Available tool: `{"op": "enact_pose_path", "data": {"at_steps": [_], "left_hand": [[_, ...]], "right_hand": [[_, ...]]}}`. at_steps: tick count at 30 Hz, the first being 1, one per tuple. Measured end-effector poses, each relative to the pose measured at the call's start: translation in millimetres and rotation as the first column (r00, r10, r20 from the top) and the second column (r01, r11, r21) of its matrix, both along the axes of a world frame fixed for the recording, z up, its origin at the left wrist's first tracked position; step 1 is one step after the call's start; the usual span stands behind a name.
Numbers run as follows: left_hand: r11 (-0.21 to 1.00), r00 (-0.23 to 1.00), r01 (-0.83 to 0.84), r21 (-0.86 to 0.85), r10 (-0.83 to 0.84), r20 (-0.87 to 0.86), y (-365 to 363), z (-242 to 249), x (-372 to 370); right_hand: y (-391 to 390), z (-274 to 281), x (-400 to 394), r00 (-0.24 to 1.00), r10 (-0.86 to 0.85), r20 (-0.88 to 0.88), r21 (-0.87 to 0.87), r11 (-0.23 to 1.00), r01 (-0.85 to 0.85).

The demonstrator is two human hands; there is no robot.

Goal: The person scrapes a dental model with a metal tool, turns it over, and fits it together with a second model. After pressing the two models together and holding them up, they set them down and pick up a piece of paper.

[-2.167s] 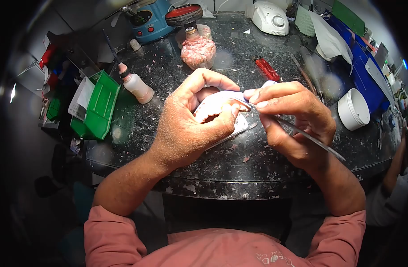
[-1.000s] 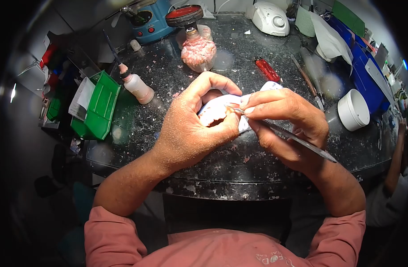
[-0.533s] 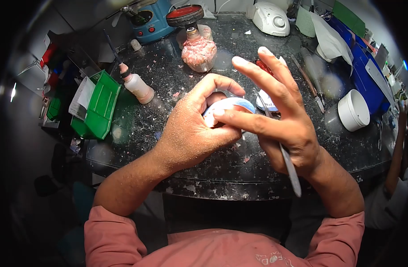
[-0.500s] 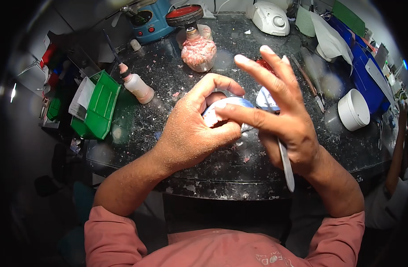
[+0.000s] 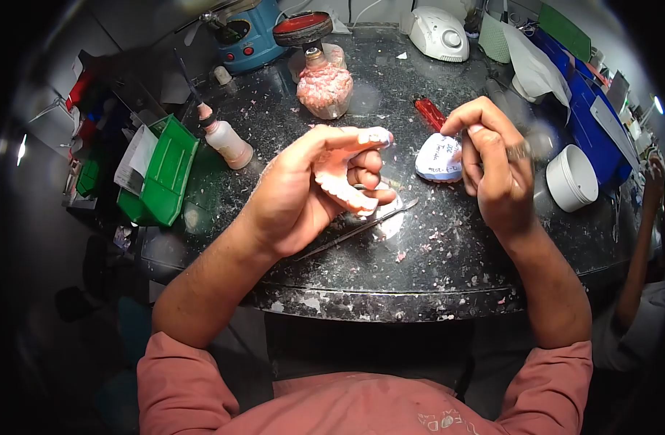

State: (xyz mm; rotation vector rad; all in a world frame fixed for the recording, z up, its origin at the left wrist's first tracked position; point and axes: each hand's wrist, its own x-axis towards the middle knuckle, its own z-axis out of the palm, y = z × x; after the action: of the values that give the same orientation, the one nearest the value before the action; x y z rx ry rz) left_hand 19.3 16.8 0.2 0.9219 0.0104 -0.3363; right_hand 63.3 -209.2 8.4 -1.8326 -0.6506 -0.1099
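The black table (image 5: pixel 477 272) is the broadest hazard: it looks hard and is strewn with bits, so anything dropped on it could chip or pick up grit. Taking clock directions from the left hand (image 5: pixel 292 192), the right hand (image 5: pixel 495 167) is at three o'clock, its fingers bent inward with index finger and thumb close together; whether it pinches anything small I cannot tell. In view it overlaps or adjoins the edge of the marked block (image 5: pixel 435 163), just short of three o'clock, so a careless sideways sweep could shove that along. The pink denture (image 5: pixel 336 185) is gripped in the left hand's curled fingers, raised above the table; a loosened grip could let it fall, and too hard a squeeze could strain its thin curve. The metal tool (image 5: pixel 358 230) lies at four o'clock, where a lowered left hand could nudge it. Counted by size, there are one table, one blue machine (image 5: pixel 252 47) at eleven o'clock, one green tray (image 5: pixel 165 170) at nine, one white machine (image 5: pixel 437 36) between one and two, two working hands, one white tub (image 5: pixel 571 178) at three, one bottle (image 5: pixel 228 145) at ten, one block, one denture, one metal tool, and crumbs (image 5: pixel 400 256) too many to count.
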Motion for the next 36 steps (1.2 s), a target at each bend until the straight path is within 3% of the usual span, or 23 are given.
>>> {"op": "enact_pose_path", "data": {"at_steps": [1,4,5,8,10,12,15,21,25,27,30,36], "left_hand": [[0.986,0.995,0.102,-0.131,-0.102,0.010,11,-10,6],[0.955,0.987,0.150,-0.257,-0.160,-0.020,16,-12,7],[0.928,0.981,0.170,-0.331,-0.191,-0.031,18,-13,8],[0.940,0.988,0.138,-0.311,-0.152,-0.020,16,-7,4],[0.930,0.988,0.149,-0.337,-0.155,0.009,16,-7,4],[0.918,0.987,0.158,-0.365,-0.155,0.037,14,-6,1],[0.993,0.977,0.058,-0.100,-0.036,0.208,7,-5,-4],[0.999,0.967,0.047,-0.007,-0.044,0.251,-2,4,-10],[0.999,0.948,-0.040,-0.022,0.045,0.314,-8,-5,-13],[0.997,0.945,-0.066,-0.025,0.071,0.319,-10,-6,-14],[0.996,0.941,-0.085,-0.035,0.091,0.325,-10,-6,-14],[0.993,0.926,-0.111,-0.028,0.113,0.361,-10,-7,-13]], "right_hand": [[3,-15,11,0.998,0.026,0.056,0.133,0.991,-0.033],[6,-29,30,0.979,-0.177,0.103,0.087,0.982,0.168],[4,-32,36,0.979,-0.176,0.106,0.084,0.982,0.168],[-5,-38,51,0.957,-0.255,0.136,0.020,0.967,0.255],[-10,-43,57,0.949,-0.257,0.184,-0.197,0.936,0.292],[-12,-41,55,0.954,-0.250,0.166,-0.249,0.925,0.286],[-12,-40,52,0.948,-0.237,0.212,-0.379,0.874,0.303],[-17,-44,54,0.912,-0.226,0.342,-0.492,0.783,0.379],[-11,-41,49,0.892,-0.214,0.399,-0.449,0.803,0.393],[0,-28,43,0.885,-0.154,0.440,-0.150,0.959,0.242],[8,-13,23,0.903,-0.030,0.428,-0.096,0.992,0.078],[7,-18,25,0.914,0.021,0.405,-0.114,0.993,0.028]]}}
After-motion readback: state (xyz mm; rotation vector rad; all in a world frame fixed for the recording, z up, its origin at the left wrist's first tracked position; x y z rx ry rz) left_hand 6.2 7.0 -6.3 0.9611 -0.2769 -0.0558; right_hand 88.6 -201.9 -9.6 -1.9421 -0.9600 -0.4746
